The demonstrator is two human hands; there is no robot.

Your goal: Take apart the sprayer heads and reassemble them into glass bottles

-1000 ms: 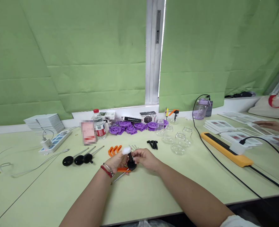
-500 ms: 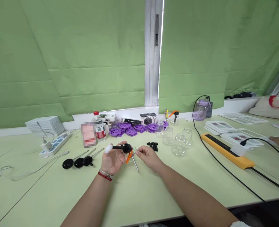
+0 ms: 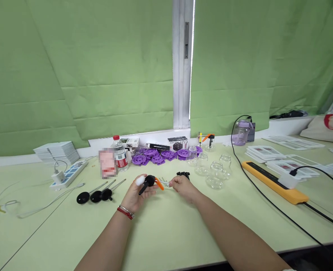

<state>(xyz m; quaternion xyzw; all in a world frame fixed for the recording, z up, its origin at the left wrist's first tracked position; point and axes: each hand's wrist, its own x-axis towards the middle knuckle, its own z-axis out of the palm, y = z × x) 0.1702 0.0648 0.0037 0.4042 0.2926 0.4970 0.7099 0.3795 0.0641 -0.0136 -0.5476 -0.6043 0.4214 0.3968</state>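
Observation:
My left hand [image 3: 138, 195], with a white-wrapped fingertip, grips a black cap [image 3: 149, 180] that has a black arm, an orange lever [image 3: 159, 183] and a thin metal rod [image 3: 164, 183]. The rod points right, and its far end meets the pinched fingertips of my right hand [image 3: 184, 189]. Whether those fingers also hold something small is hidden. Small thin metal pieces lie on the table just behind the rod. Beyond my right hand sits a group of short black parts [image 3: 183, 174]. Left of my left hand, three black round lids [image 3: 96, 196] with metal rods lie on the table.
Several clear glass jars [image 3: 215, 175] stand right of my hands. Purple plastic parts [image 3: 157, 155] and a red-capped bottle [image 3: 120, 154] are at the back. A yellow power strip [image 3: 273, 182] with black cables lies on the right, a white one [image 3: 70, 174] on the left.
My left hand has turned the cap: its black arm now points toward me and the rod swings from downward to rightward. My right hand has shifted slightly right, onto the rod's end.

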